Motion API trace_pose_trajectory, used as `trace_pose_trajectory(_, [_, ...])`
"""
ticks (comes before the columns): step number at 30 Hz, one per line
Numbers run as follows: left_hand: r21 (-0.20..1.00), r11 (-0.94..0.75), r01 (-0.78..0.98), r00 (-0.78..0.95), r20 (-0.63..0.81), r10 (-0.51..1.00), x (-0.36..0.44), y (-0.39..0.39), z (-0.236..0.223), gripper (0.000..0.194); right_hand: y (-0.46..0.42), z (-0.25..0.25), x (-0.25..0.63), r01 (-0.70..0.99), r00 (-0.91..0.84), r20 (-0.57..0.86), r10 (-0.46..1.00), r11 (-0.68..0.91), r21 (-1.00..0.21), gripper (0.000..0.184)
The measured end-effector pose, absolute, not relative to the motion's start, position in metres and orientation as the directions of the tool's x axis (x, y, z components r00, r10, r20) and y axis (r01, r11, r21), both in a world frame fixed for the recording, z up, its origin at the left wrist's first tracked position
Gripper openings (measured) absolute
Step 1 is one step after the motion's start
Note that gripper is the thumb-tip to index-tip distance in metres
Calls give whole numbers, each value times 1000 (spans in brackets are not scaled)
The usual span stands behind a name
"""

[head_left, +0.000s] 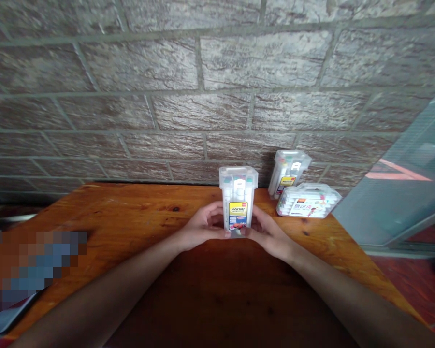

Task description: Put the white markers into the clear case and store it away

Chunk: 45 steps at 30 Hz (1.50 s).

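Note:
A clear plastic marker case [238, 198] stands upright in the middle of the wooden table [137, 212], its yellow "Marker" label facing me. White-bodied markers show through its walls. My left hand [205, 224] grips the case's left side low down, the thumb across the front near the base. On the opposite side my right hand [270, 232] is closed round it in the same way, its thumb at the lower front corner. Fingers behind the case are partly hidden.
Against the grey brick wall [224, 63], a second upright marker case [289, 169] stands at the back right. In front of it sits a wider handled case of pens [308, 202]. A dark-edged flat object [10, 319], partly pixelated, lies at the left edge.

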<state>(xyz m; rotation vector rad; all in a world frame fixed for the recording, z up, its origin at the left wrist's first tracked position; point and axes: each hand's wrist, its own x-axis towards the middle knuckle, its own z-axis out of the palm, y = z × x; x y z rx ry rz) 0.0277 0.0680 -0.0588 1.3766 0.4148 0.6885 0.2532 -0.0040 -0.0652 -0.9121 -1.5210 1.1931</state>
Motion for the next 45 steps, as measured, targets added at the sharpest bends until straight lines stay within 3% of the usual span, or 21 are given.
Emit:
trace_pose_trajectory(9, [978, 36, -205, 732, 128, 669, 28, 69, -60, 77, -2, -67, 253, 1, -254, 267, 929, 277, -961, 50])
trace_pose_trajectory(16, [977, -79, -197, 666, 193, 720, 37, 57, -57, 62, -10, -67, 244, 167, -110, 316, 942, 331, -929, 61])
trace_pose_trajectory(21, [961, -157, -228, 663, 271, 698, 38, 53, -59, 48, -13, -65, 239, 171, -75, 309, 948, 317, -933, 65])
trace_pose_trajectory(30, [979, -37, -201, 681, 167, 713, 34, 60, -57, 42, -13, -67, 238, 120, -38, 314, 949, 317, -941, 59])
trace_pose_trajectory(34, [973, -53, -227, 714, 203, 670, 32, 65, -58, 48, -15, -64, 236, 74, -67, 337, 939, 341, -937, 57])
trace_pose_trajectory(39, [962, 6, -275, 762, 214, 611, 31, 65, -57, 58, -19, -54, 234, -64, -179, 344, 922, 338, -939, 69])
trace_pose_trajectory(45, [967, 48, -252, 744, 161, 648, 31, 64, -59, 66, -21, -50, 235, -113, -250, 322, 913, 303, -946, 71])
